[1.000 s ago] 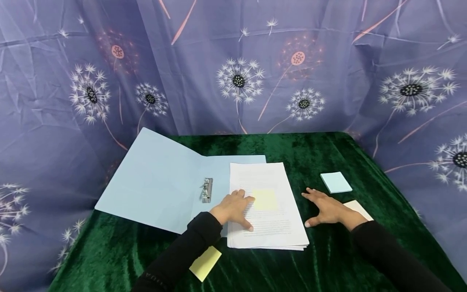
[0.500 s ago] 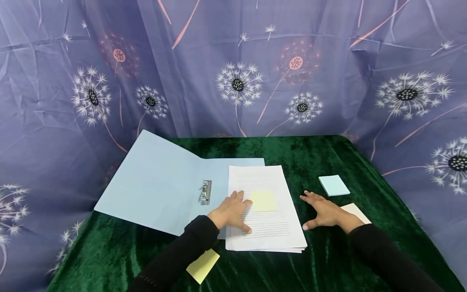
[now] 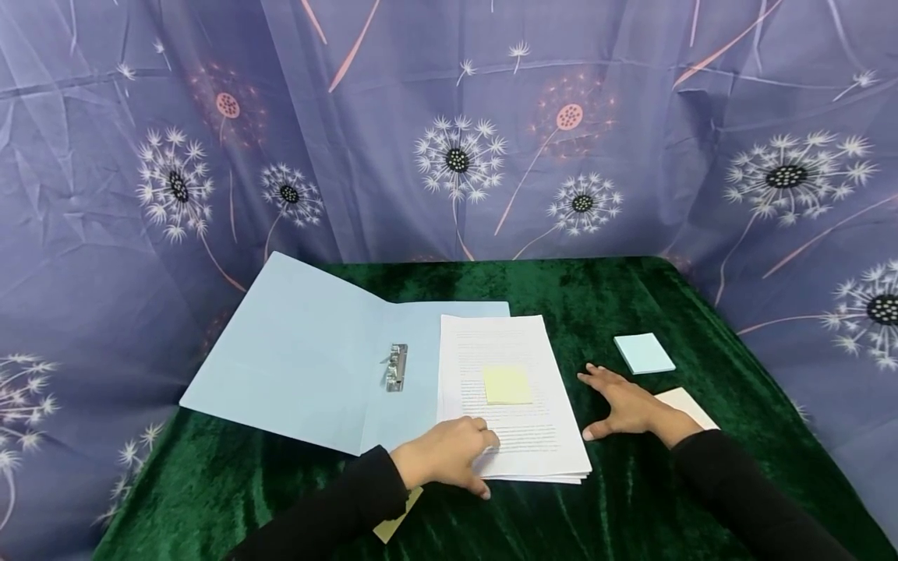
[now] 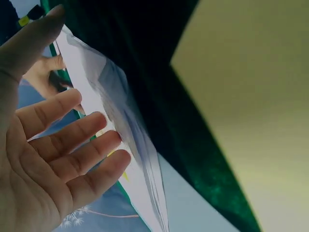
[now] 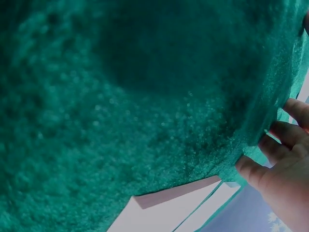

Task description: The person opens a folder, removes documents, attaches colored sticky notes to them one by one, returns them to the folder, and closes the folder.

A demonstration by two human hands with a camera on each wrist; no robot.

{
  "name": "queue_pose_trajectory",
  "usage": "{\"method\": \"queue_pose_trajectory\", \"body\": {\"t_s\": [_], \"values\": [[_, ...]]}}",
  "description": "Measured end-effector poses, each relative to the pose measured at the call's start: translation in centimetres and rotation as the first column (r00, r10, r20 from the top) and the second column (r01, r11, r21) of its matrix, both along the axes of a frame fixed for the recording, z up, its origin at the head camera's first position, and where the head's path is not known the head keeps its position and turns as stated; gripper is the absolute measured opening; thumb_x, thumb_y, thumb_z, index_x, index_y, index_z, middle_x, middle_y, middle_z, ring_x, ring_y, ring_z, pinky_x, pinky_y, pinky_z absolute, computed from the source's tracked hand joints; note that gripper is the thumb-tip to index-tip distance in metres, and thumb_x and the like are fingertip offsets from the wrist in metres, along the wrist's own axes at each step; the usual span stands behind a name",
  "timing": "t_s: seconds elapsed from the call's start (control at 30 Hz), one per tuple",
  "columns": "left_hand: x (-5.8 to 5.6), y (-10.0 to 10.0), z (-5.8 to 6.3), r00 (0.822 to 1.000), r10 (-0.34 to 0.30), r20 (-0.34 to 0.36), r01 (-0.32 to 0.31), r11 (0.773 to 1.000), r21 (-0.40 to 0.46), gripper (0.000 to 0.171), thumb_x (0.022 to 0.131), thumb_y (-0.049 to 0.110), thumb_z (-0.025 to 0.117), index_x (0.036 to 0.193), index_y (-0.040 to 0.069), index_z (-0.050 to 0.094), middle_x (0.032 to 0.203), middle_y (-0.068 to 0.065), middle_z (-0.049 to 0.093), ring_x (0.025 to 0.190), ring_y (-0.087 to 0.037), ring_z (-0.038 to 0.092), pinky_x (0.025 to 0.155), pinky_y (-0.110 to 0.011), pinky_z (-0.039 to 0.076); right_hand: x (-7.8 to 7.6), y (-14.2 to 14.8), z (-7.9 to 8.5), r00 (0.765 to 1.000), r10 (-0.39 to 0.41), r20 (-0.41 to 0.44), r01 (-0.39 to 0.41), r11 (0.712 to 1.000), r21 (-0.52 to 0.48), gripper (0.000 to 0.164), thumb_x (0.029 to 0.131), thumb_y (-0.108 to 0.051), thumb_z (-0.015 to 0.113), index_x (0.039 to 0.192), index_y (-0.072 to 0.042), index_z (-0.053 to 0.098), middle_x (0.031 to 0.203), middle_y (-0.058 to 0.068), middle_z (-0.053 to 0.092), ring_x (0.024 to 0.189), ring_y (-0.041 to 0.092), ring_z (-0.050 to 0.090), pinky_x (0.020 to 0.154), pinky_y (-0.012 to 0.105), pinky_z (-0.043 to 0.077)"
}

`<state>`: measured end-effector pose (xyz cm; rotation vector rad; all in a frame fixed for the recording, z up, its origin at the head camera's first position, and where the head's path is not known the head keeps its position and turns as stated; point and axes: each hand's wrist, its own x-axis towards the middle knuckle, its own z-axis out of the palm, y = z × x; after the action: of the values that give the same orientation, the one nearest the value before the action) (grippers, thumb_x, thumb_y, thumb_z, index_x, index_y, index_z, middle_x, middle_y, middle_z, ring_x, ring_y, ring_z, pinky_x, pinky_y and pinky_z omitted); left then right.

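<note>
A stack of printed sheets [image 3: 547, 448] lies over the right side of an open light blue folder [image 3: 302, 351], with a yellow sticky note [image 3: 507, 385] on the top page. My left hand [image 3: 452, 452] is at the stack's lower left corner. In the left wrist view its relaxed fingers [image 4: 91, 183] reach over the sheets' edge, thumb apart, pinching nothing. My right hand [image 3: 624, 405] rests spread on the cloth to the right of the stack, holding nothing. A metal clip [image 3: 396, 368] sits near the folder's spine.
A yellow note pad [image 3: 396, 523] lies partly hidden under my left forearm. On the right are a pale blue note pad [image 3: 644, 353] and a cream note pad [image 3: 687, 405], partly behind my right wrist. Green velvet cloth [image 3: 582, 288] covers the table; a patterned curtain [image 3: 393, 156] hangs behind.
My left hand has slid from the middle of the top page, beside the sticky note, down to the stack's lower left corner. My right hand stays in place.
</note>
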<state>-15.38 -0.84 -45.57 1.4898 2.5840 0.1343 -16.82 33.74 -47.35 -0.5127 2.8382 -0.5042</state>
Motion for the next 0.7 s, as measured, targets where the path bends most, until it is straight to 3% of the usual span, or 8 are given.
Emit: {"method": "queue_pose_trajectory", "body": {"t_s": [0.33,0.53,0.7], "values": [[0.19,-0.15,-0.21,0.999,0.01,0.046,-0.01,1.0,0.006,0.047,0.073,0.03,0.093,0.112,0.015,0.071,0.094,0.003,0.067,0.081,-0.004,0.055,0.072,-0.013,0.04,0.08,0.0,-0.22,1.0,-0.009,0.002,0.009,1.0,-0.012,0.107,0.065,-0.049,0.09,0.145,0.008,0.047,0.155,0.039,0.034,0.142,0.06,0.032,0.107,0.069,0.037],[-0.1,-0.42,0.03,0.986,0.032,0.163,-0.038,0.999,0.03,0.048,0.077,0.022,0.089,0.121,0.012,0.072,0.111,0.001,0.072,0.081,-0.003,0.05,0.075,-0.015,0.041,0.04,0.04,-0.31,1.0,-0.014,0.001,0.014,1.0,-0.015,0.107,0.065,-0.048,0.09,0.145,0.008,0.047,0.155,0.039,0.033,0.142,0.06,0.032,0.107,0.069,0.036],[-0.3,-0.7,0.04,0.974,0.033,0.223,-0.05,0.996,0.072,0.041,0.082,0.018,0.086,0.12,0.011,0.074,0.119,0.0,0.074,0.088,-0.003,0.059,0.079,-0.014,0.044,0.09,0.01,-0.26,1.0,-0.016,0.011,0.016,1.0,-0.017,0.107,0.066,-0.048,0.09,0.145,0.009,0.046,0.155,0.04,0.032,0.142,0.061,0.031,0.108,0.07,0.035]]}}
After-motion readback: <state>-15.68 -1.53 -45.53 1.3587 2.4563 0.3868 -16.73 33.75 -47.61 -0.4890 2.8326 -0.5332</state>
